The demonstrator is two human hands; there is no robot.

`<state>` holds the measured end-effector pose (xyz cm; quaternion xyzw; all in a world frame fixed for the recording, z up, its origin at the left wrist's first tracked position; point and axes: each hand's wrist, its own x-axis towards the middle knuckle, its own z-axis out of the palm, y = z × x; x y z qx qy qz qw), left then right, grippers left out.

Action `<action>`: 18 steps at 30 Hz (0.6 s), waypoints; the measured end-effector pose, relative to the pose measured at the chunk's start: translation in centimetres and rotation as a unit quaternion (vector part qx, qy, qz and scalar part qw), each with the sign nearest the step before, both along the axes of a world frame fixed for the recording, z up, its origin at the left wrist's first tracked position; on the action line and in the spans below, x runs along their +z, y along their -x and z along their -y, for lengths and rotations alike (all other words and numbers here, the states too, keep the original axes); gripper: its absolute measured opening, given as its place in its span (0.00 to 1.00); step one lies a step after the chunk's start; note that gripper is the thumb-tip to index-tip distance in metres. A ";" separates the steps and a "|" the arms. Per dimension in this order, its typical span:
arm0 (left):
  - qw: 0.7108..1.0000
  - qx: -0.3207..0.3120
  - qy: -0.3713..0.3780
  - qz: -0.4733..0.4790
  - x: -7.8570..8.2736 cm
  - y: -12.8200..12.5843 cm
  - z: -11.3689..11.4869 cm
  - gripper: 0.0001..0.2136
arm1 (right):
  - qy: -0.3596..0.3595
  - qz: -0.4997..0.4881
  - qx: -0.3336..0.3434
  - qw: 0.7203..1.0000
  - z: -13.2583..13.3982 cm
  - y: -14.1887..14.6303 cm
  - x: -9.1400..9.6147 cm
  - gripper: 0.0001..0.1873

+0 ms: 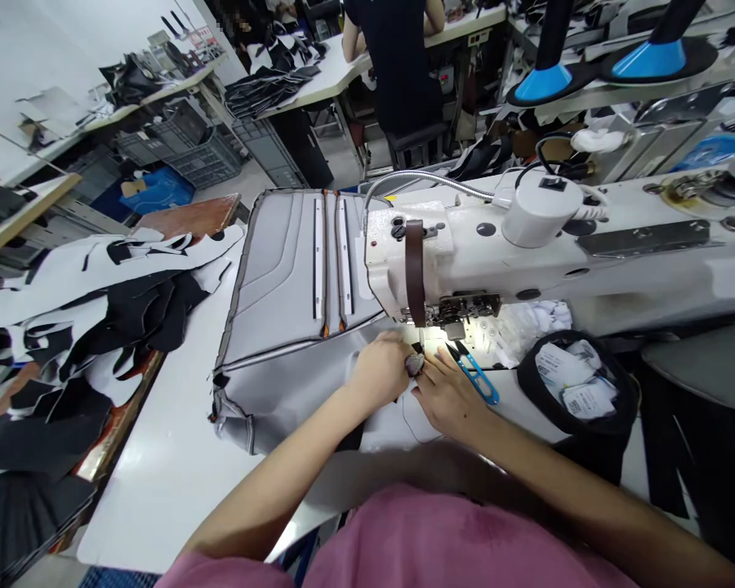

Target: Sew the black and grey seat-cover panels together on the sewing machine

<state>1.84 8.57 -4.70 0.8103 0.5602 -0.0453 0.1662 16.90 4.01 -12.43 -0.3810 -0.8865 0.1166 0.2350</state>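
A grey sewn seat cover lies wrong side up on the sewing table, with dark seam edges and two white strips along its middle seams. My left hand is closed on its right end, just in front of the sewing machine's needle area. My right hand is close beside it, its fingertips closed on the same bunched grey edge. The fingers partly hide this edge. Blue thread snips lie next to my right hand, blades towards the needle. A loose dark thread hangs below my hands.
At right, a black round container holds white labels. Black and white cut pieces are piled on the left. Thread cones with blue bases stand behind the machine. A person in dark clothes sits at a table beyond.
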 end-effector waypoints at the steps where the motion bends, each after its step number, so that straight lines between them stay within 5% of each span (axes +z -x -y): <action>1: 1.000 0.000 -0.009 -0.015 0.1 -0.1 -0.3 0.13 | 0.006 -0.007 0.006 1.000 -0.3 -0.1 0.1 0.11; 9: 0.996 -0.036 -0.046 -0.068 -0.7 -0.8 -0.8 0.09 | 0.051 -0.107 0.049 0.992 -2.7 -1.5 -0.4 0.07; 18: 0.973 -0.038 -0.177 -0.142 -4.5 -1.6 2.6 0.18 | -0.043 -0.135 -0.096 0.985 -1.9 -1.7 -0.3 0.09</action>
